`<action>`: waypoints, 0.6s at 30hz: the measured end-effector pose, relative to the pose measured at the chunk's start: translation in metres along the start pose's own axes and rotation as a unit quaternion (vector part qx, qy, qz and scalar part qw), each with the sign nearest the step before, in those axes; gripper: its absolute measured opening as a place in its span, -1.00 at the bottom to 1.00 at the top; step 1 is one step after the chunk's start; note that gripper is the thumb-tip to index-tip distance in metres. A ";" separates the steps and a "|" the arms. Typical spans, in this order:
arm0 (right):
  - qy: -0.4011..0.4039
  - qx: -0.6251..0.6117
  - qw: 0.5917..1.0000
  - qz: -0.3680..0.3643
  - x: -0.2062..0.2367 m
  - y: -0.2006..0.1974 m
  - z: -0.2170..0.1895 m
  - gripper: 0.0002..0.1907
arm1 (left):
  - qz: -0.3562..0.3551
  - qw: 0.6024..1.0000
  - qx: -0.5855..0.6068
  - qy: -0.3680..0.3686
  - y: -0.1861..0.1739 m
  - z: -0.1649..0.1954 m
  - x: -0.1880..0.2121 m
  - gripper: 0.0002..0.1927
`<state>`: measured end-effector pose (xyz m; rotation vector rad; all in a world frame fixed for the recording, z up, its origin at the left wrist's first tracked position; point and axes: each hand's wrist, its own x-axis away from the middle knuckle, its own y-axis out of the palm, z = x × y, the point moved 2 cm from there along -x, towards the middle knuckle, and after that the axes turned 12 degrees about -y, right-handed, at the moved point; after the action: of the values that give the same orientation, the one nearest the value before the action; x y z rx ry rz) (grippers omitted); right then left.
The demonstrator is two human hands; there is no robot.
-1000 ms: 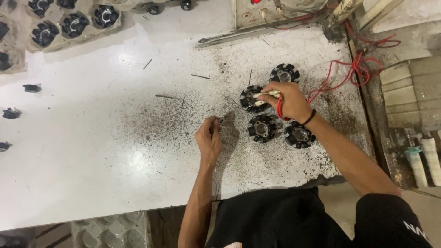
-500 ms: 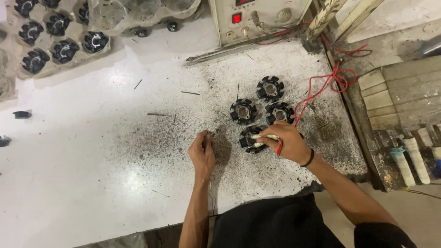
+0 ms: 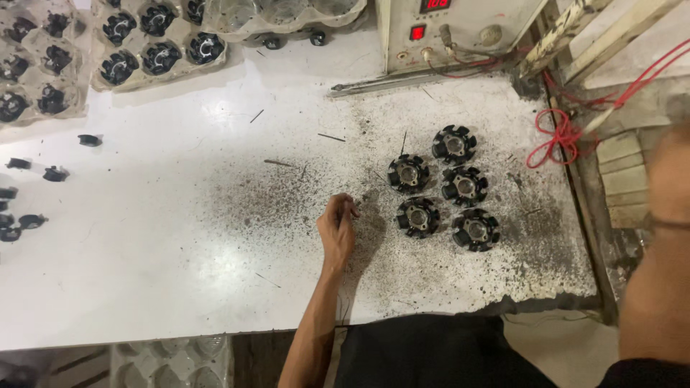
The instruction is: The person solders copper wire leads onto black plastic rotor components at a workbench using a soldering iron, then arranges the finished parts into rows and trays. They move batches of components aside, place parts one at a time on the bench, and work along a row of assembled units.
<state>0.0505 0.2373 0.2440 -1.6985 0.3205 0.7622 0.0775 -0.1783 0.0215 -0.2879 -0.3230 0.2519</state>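
My left hand (image 3: 338,226) rests on the white table (image 3: 180,273), fingers curled together with nothing seen in them. Just to its right lies a cluster of several black round finned parts with metal centres (image 3: 418,216), on a patch of dark grit. The nearest part sits a short way from my fingertips, not touching them. My right arm (image 3: 658,259) is raised close to the camera at the right edge, blurred, with a dark band at the wrist. Its hand is too blurred to tell what it holds.
Clear moulded trays (image 3: 154,39) with more black parts stand at the back left. A beige box with a red display (image 3: 449,29) sits at the back, and red wires (image 3: 557,140) hang on the right. Loose black pieces (image 3: 54,173) and thin pins (image 3: 332,137) lie about.
My right hand has lifted off the cluster of parts and swung up to the right edge of the view. My left hand has stayed in place, and the camera has moved closer.
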 end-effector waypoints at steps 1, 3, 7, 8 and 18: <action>-0.043 -0.078 0.996 0.005 0.007 0.003 -0.027 -0.63 | -0.033 0.999 0.011 0.019 0.004 0.008 0.007 -0.79; -0.150 -0.243 0.957 -0.052 0.029 0.026 -0.096 -0.59 | -0.103 0.993 0.024 0.057 0.012 0.027 0.026 -0.74; -0.345 -0.303 0.876 -0.143 0.055 0.093 -0.202 -0.70 | -0.181 0.980 0.020 0.085 -0.002 0.047 0.088 -0.65; -0.354 -0.338 0.850 -0.195 0.059 0.102 -0.211 -0.77 | -0.183 0.981 0.002 0.069 -0.013 0.046 0.098 -0.57; -0.477 -0.200 0.840 -0.163 0.036 0.205 -0.282 -0.90 | 0.315 0.893 -0.308 -0.095 -0.195 -0.106 0.183 -0.77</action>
<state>0.0462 -0.0787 0.0923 -1.4624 -0.8547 1.3613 0.3199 -0.3321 0.0373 -1.0071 -0.4951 0.8265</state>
